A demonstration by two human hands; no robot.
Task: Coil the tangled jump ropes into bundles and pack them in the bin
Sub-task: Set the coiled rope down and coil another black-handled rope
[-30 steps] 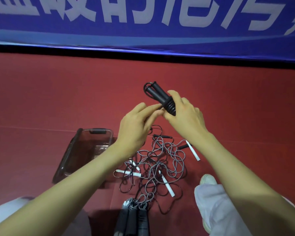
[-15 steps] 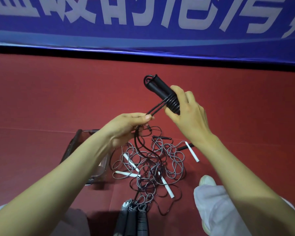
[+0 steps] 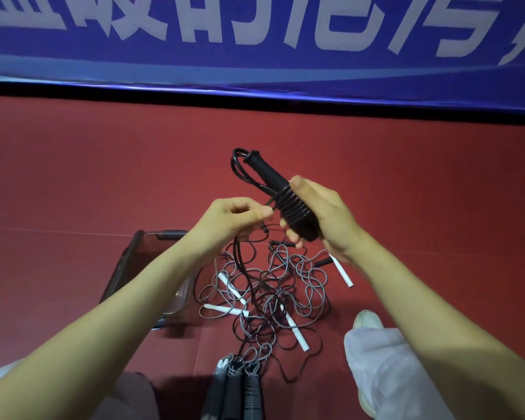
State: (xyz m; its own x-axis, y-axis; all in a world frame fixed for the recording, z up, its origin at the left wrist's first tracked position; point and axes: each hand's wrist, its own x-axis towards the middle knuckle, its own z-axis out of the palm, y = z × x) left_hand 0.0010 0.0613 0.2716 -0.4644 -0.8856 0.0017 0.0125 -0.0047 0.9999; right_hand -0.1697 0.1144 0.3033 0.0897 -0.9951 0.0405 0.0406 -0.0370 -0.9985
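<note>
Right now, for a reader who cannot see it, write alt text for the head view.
The right hand holds a black jump rope bundle, cord wound round its handles, while the left hand pinches the loose cord. Tangled ropes lie on the red floor beside a clear bin.

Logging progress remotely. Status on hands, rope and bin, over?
Right hand grips black rope bundle, cord wound round handles. Left hand pinches the loose cord, trailing into tangled pile on floor. Bin beside pile, partly behind left forearm; contents unclear.
</note>
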